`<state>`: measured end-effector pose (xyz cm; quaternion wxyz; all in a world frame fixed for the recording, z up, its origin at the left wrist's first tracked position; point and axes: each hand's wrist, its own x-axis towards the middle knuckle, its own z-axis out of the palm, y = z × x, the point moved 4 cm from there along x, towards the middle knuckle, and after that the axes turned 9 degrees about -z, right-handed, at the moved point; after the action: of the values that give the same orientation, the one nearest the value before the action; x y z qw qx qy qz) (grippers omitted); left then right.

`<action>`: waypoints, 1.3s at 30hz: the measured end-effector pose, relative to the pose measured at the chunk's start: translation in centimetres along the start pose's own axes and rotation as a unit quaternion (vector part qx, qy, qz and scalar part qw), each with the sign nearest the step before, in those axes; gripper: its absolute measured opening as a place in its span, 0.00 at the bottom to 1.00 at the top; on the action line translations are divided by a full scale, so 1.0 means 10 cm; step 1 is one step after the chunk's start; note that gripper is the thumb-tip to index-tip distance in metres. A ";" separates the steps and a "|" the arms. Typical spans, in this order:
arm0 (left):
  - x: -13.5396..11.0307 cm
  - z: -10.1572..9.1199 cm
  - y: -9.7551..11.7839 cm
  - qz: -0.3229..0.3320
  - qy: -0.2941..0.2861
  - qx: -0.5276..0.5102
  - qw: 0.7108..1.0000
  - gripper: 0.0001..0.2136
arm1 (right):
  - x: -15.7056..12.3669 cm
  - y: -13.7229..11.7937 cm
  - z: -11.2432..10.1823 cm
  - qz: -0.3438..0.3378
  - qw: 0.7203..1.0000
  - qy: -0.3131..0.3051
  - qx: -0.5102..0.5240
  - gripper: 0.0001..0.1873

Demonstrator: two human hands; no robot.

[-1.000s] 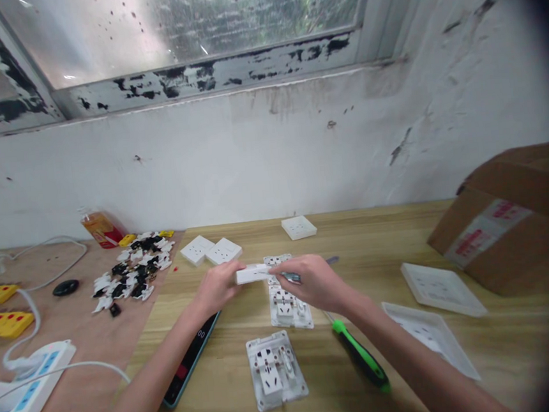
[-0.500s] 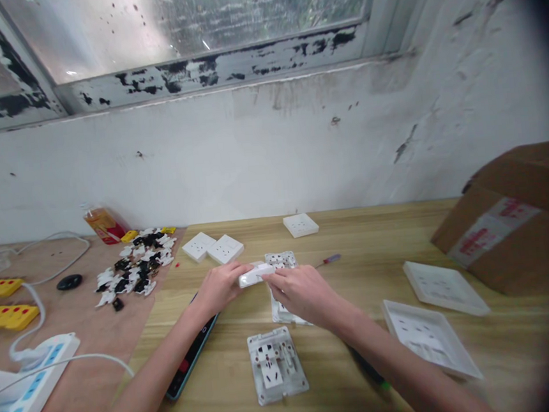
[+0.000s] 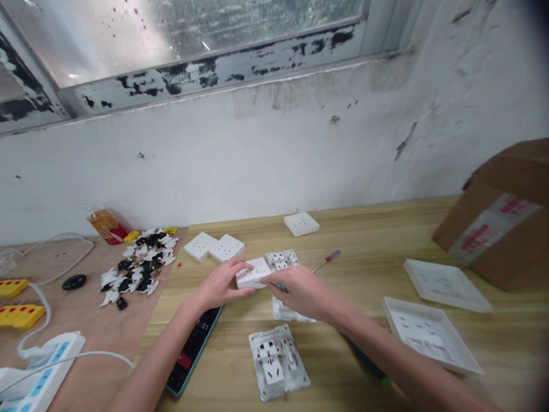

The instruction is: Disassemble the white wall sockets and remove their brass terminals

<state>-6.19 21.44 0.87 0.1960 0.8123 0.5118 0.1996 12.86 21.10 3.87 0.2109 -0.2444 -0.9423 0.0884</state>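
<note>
A white wall socket [image 3: 256, 270] faces up in the middle of the table. My left hand [image 3: 221, 286] grips its left side, fingers over the far edge and thumb at the near edge. At the near right corner is my right hand [image 3: 303, 290], its fingers pressed together around a small bluish thing mostly hidden by them. Behind that hand lies a socket back part [image 3: 283, 258], partly covered. Closer to me is an opened socket assembly [image 3: 279, 362] in a translucent tray-like frame.
Two finished-looking sockets [image 3: 227, 247] lie at the back left, another socket [image 3: 302, 223] further back. A screwdriver [image 3: 326, 261] is right of centre. Two white covers [image 3: 432, 333] rest beside a cardboard box [image 3: 511, 217]. A phone [image 3: 195, 351], loose parts [image 3: 138, 266] and a power strip [image 3: 35, 387] are leftward.
The wall socket has tipped from edge-on to face up and lowered slightly. My left fingers have spread along its side, and the right hand has shifted to its near right corner.
</note>
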 end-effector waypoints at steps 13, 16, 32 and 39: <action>0.14 -0.15 -0.09 -0.025 0.089 0.010 0.996 0.11 | 0.00 0.15 -0.08 0.031 0.995 0.091 0.032 0.15; 0.24 -0.29 -0.10 -0.046 0.143 0.030 0.988 0.09 | -0.04 0.22 -0.26 0.055 0.993 0.105 0.021 0.17; 0.51 -0.14 0.57 0.047 0.155 0.007 0.987 0.09 | -0.23 0.71 -0.75 0.107 0.991 0.082 0.012 0.23; 0.65 -0.08 0.62 0.023 0.157 0.022 0.987 0.12 | -0.24 0.78 -0.67 0.130 0.990 0.026 -0.043 0.11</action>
<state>0.66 24.94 5.57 0.0909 0.7866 0.5212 0.3183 21.03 27.10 6.93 0.2116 -0.3758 -0.8996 0.0684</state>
